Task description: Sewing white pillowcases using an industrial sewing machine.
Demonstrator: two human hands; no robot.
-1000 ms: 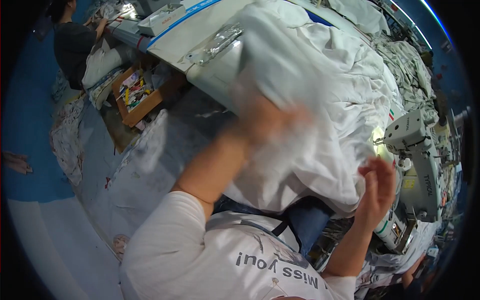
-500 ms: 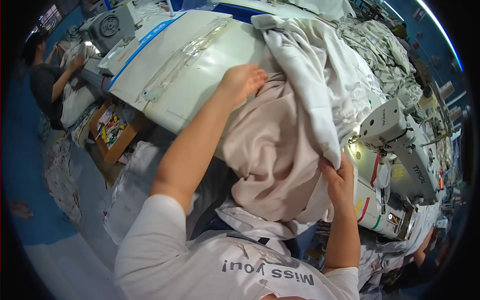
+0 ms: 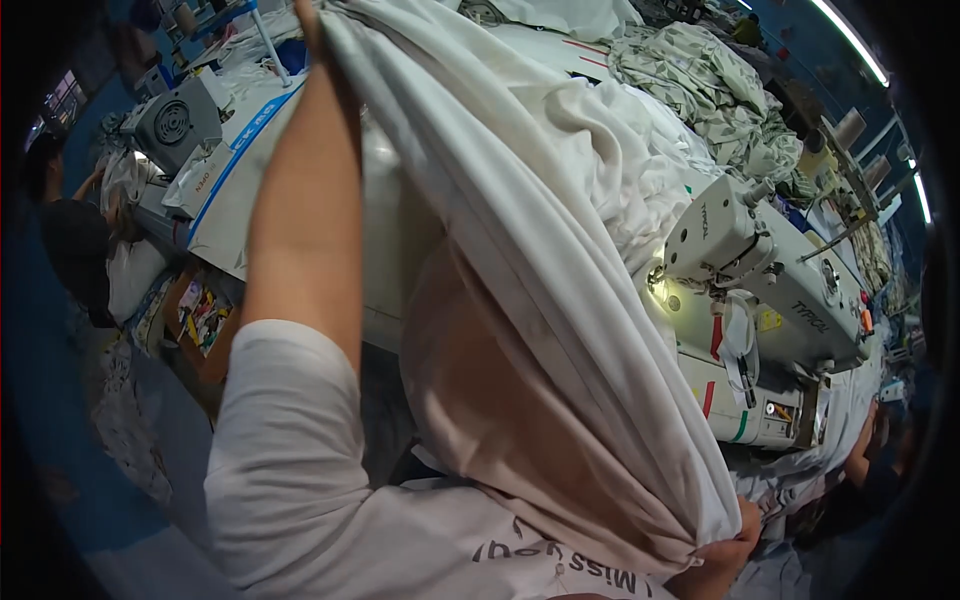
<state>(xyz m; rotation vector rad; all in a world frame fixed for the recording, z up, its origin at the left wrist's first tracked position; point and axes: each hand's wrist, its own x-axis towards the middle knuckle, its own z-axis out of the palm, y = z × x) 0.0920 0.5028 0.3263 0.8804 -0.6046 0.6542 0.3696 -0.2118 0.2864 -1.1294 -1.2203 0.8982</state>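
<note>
A large white cloth point(image 3: 520, 300) is stretched in a long band from the upper left down to the lower right. My left hand point(image 3: 308, 18) is raised at the top edge, gripping the cloth's upper end, fingers mostly hidden by folds. My right hand point(image 3: 722, 560) sits low at the bottom right, closed on the cloth's lower end. The rest of the cloth is heaped on the white table point(image 3: 240, 190) beside a white sewing machine point(image 3: 760, 290).
A pile of patterned green-white fabric point(image 3: 730, 100) lies at the back right. A grey motor box point(image 3: 175, 120) stands at the left. Another person point(image 3: 70, 250) works at the far left near a cardboard box point(image 3: 195, 320) on the floor.
My left arm has lifted from the cloth pile up to the top edge, pulling the cloth taut. My right hand has dropped lower and right with the other end.
</note>
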